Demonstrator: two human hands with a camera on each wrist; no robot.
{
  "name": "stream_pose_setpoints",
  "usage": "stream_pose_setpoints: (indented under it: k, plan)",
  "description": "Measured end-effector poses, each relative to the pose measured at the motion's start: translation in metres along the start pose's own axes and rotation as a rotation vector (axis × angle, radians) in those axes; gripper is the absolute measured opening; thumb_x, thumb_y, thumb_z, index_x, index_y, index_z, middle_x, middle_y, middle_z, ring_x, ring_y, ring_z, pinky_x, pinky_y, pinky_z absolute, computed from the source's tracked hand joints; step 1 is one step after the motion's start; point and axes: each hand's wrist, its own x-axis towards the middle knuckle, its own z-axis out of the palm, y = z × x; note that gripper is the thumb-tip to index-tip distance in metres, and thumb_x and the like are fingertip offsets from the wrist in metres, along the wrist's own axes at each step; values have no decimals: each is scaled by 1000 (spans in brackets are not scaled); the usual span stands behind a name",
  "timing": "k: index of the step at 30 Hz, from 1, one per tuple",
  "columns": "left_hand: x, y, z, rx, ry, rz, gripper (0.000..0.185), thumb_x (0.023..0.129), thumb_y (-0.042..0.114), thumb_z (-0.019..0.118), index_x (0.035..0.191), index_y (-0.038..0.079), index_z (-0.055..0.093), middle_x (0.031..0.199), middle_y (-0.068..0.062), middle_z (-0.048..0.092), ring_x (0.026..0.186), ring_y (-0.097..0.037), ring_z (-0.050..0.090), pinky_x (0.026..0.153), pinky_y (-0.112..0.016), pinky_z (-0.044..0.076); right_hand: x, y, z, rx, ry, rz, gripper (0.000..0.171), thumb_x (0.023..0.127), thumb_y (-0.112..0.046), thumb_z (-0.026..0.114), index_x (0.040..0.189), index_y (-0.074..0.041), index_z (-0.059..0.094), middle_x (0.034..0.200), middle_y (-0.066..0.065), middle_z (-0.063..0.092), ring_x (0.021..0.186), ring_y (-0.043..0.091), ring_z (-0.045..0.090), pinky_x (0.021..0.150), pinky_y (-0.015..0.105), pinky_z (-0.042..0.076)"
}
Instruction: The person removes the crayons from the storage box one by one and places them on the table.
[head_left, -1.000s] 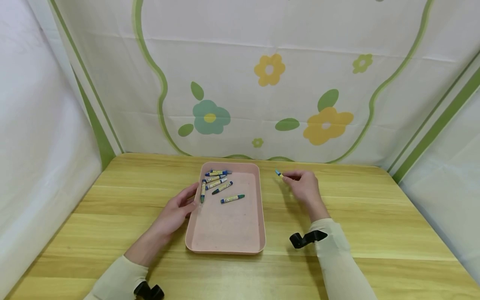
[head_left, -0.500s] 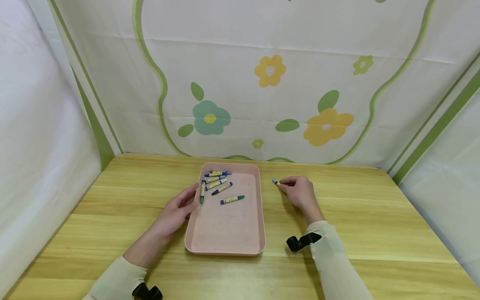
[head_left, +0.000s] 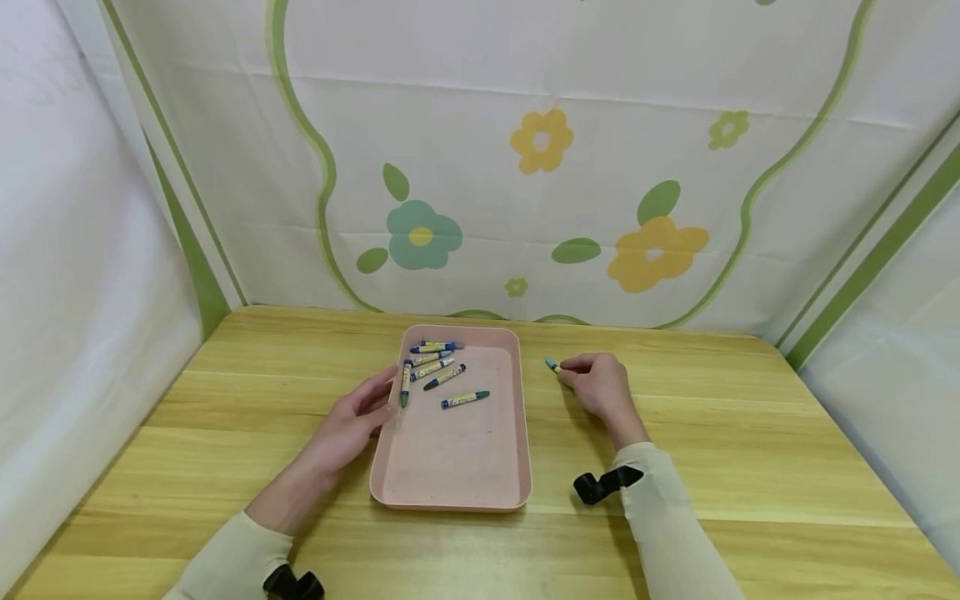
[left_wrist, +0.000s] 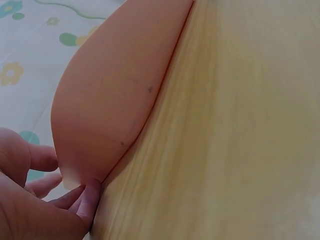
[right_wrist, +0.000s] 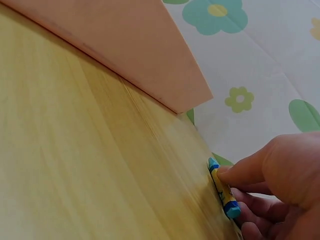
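Note:
A pink tray (head_left: 465, 467) sits on the wooden table with several paper-wrapped crayons (head_left: 432, 368) lying in its far left part. A dark green crayon (head_left: 465, 399) rests apart from the others, near the tray's middle. My left hand (head_left: 348, 429) holds the tray's left wall; in the left wrist view the thumb goes over the rim and other fingers touch the outer side. To the right of the tray, my right hand (head_left: 600, 387) pinches a light blue crayon (right_wrist: 224, 190) between thumb and fingers, low at the tabletop. Its tip points toward the tray.
The wooden table (head_left: 750, 467) runs back to a white curtain (head_left: 480, 167) printed with flowers. More white cloth (head_left: 90, 292) hangs along the left side and the right. Each sleeve bears a black wrist mount (head_left: 607, 483).
Over the first half second my right hand came down and slightly left with the light blue crayon. It has stayed nearly still since. The left hand and tray hold their place.

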Motion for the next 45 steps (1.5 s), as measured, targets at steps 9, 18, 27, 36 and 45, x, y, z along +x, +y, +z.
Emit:
stream_pose_setpoints:
  k: [9,18,27,36,45]
  plan:
    - [0,0,-1,1,-6,-4,62,111,16,53,168,27,32,171,-15,36,154,-33,41,118,-42,42,1,-1,-1,-5,-17,10,26,101,-25,72,117,-8,82,122,16,78,123,37,67,102,50,54]
    - [0,1,0,-2,-10,-8,62,111,15,52,168,26,32,172,-15,35,155,-34,39,122,-48,39,-1,-7,-4,28,-25,22,33,102,-29,71,125,-7,78,129,17,76,127,37,66,105,50,53]
    - [0,1,-1,2,-10,-8,62,111,16,52,168,26,32,172,-15,35,155,-34,40,119,-44,41,-4,-18,-8,68,10,-88,37,101,-31,72,130,-8,76,119,13,78,110,29,70,89,38,56]
    - [0,2,-3,0,-21,3,62,111,15,52,169,25,31,172,-16,35,156,-34,39,120,-44,41,-15,-43,-9,172,1,-225,31,99,-24,76,126,-9,78,116,13,78,109,29,69,88,36,55]
    - [-1,2,-1,7,-19,3,61,111,16,51,168,24,32,171,-16,36,153,-35,42,116,-41,44,-26,-62,-1,242,-55,-279,27,97,-19,78,122,-8,79,114,13,78,107,29,68,85,35,55]
